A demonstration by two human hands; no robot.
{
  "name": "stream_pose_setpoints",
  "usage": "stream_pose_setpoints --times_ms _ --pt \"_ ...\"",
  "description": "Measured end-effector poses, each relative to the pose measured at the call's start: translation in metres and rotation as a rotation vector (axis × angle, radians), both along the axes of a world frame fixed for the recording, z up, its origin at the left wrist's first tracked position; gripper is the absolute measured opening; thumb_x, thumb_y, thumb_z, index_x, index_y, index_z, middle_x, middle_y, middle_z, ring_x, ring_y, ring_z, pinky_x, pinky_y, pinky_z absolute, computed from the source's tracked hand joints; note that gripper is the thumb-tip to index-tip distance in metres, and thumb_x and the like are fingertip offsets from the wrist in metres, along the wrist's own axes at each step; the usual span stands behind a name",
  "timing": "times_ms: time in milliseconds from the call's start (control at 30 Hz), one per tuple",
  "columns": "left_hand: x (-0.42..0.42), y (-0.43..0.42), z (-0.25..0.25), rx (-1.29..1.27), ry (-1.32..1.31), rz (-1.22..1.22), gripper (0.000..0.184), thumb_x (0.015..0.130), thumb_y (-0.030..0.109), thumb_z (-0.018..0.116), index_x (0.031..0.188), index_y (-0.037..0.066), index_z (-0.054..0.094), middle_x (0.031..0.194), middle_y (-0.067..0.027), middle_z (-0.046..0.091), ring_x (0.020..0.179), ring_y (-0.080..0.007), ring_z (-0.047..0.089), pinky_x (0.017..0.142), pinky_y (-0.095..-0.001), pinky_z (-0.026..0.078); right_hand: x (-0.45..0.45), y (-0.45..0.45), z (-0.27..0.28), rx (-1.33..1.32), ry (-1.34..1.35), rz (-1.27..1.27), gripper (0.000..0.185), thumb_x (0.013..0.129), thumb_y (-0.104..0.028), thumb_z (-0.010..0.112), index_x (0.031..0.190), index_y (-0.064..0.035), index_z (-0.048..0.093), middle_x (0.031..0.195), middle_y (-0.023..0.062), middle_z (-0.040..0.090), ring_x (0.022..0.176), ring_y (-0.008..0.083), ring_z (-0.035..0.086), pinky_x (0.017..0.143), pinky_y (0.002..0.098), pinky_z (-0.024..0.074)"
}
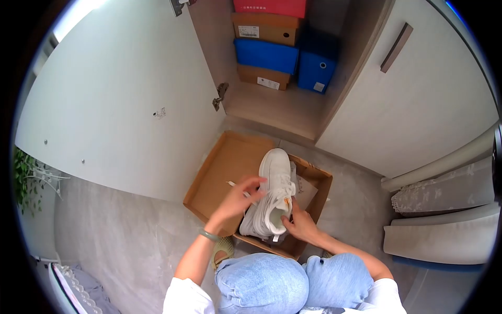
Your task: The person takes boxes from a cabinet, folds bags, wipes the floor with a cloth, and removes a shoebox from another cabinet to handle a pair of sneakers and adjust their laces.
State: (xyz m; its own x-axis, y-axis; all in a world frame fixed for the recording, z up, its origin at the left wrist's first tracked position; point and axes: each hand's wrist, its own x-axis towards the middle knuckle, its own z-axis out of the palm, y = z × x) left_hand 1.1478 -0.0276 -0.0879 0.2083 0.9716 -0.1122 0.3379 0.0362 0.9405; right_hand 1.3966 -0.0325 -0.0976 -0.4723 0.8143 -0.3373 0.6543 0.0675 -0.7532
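Right hand [301, 224]: fingers narrow on the collar of the white shoe [275, 180], thumb at the opening, index along the outer side; the padded edge looks like the easiest bit to pinch, and it would steady the heel

Left hand [241, 195]: fingers blurred, loosely parted at the shoe's other flank; a small pale strip shows by them, can't tell if it's held or if they touch the upper. Being opposite the right fingers, they could probably stop the shoe tipping

Shoe sits between both sets of fingers, opening toward the wearer, toe pointing away; that puts collar and laces in easy reach. Another white shoe [254, 219] seems to lie partly under it, just below the left fingers

Shoe box [322, 183] is under and right of the right fingers, paper [307, 191] inside, likely packing. Cardboard lid [222, 162] lies open left of and beyond the left fingers, out of the way, I'd guess

Further out past the fingertips: cabinet [272, 107] with door [120, 94] swung open, stacked boxes [266, 55] inside, presumably piled to save shelf width
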Motion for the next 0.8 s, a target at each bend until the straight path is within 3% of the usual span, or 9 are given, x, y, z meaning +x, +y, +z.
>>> stream_pose_setpoints --times_ms 33,100,133,200,433,567,633,767,800 --pt "0.012 -0.007 0.004 -0.003 0.000 0.001 0.047 0.094 0.030 0.063 0.134 0.007 0.053 0.131 -0.0105 0.053 0.111 -0.0219 0.058 0.092 -0.0332 0.049 0.000 0.003 0.013 -0.085 0.011 0.003 0.074 0.085 -0.020 0.060 0.142 0.0130 0.026 0.099 0.0354 0.061 0.088 0.0442 0.065 0.080 0.0478 0.0518" --pt "0.033 -0.017 0.014 0.051 -0.001 0.145 0.036 0.088 0.016 0.069 0.122 0.007 0.061 0.115 -0.0093 0.060 0.095 -0.0162 0.060 0.081 -0.0291 0.050 0.000 0.005 0.015 -0.073 0.009 0.011 0.073 0.085 -0.019 0.059 0.142 0.0127 0.026 0.098 0.0351 0.061 0.088 0.0434 0.065 0.080 0.0475 0.0518" --pt "0.034 -0.018 0.016 0.051 -0.002 0.145 0.036 0.088 0.016 0.069 0.122 0.007 0.061 0.115 -0.0093 0.060 0.095 -0.0162 0.060 0.081 -0.0291 0.050 0.000 0.004 0.015 -0.059 0.007 0.015 0.073 0.084 -0.018 0.059 0.142 0.0125 0.027 0.098 0.0348 0.062 0.087 0.0427 0.066 0.079 0.0472 0.0519" --pt "0.036 -0.014 0.021 -0.037 0.113 0.090 0.031 0.091 0.018 0.065 0.117 0.003 0.060 0.096 -0.0101 0.063 0.081 -0.0142 0.058 0.073 -0.0285 0.049 0.000 0.002 0.018 -0.035 0.007 -0.001 0.072 0.083 -0.017 0.058 0.142 0.0115 0.027 0.099 0.0332 0.062 0.087 0.0409 0.066 0.079 0.0464 0.0521" --pt "0.028 0.003 0.034 0.011 0.174 0.006 0.025 0.094 0.022 0.057 0.106 0.000 0.060 0.093 -0.0171 0.064 0.086 -0.0319 0.062 0.077 -0.0398 0.048 0.009 0.001 0.008 -0.044 0.222 -0.081 0.062 0.084 -0.014 0.055 0.142 0.0022 0.039 0.103 0.0196 0.067 0.085 0.0287 0.066 0.078 0.0376 0.0522" --pt "0.044 0.000 0.051 0.138 0.372 0.029 0.019 0.095 0.016 0.056 0.103 0.000 0.062 0.092 -0.0148 0.064 0.080 -0.0271 0.062 0.073 -0.0373 0.048 0.012 0.018 0.001 -0.116 0.267 -0.084 0.053 0.086 -0.015 0.055 0.136 -0.0010 0.047 0.100 0.0153 0.067 0.084 0.0264 0.065 0.078 0.0354 0.0512" --pt "0.040 -0.002 0.054 0.431 0.377 -0.091 0.019 0.094 0.017 0.057 0.103 0.002 0.064 0.092 -0.0164 0.065 0.083 -0.0341 0.061 0.075 -0.0406 0.049 0.009 0.038 0.007 0.080 0.291 -0.271 0.044 0.087 -0.018 0.058 0.129 -0.0026 0.054 0.097 0.0135 0.067 0.084 0.0249 0.065 0.077 0.0344 0.0506" --pt "0.036 -0.010 0.072 0.285 0.267 -0.133 0.019 0.094 0.017 0.056 0.102 0.003 0.066 0.090 -0.0164 0.066 0.085 -0.0360 0.061 0.075 -0.0425 0.049 -0.006 0.080 0.040 0.161 0.177 -0.162 0.033 0.088 -0.019 0.063 0.115 -0.0010 0.059 0.092 0.0103 0.067 0.080 0.0160 0.063 0.071 0.0290 0.0496" --pt "0.036 -0.013 0.079 0.240 0.264 -0.151 0.019 0.094 0.017 0.056 0.102 0.003 0.067 0.087 -0.0155 0.065 0.081 -0.0324 0.060 0.073 -0.0400 0.048 -0.011 0.083 0.049 0.203 -0.021 -0.010 0.030 0.088 -0.019 0.064 0.112 -0.0013 0.061 0.092 0.0103 0.068 0.079 0.0157 0.063 0.070 0.0290 0.0493"
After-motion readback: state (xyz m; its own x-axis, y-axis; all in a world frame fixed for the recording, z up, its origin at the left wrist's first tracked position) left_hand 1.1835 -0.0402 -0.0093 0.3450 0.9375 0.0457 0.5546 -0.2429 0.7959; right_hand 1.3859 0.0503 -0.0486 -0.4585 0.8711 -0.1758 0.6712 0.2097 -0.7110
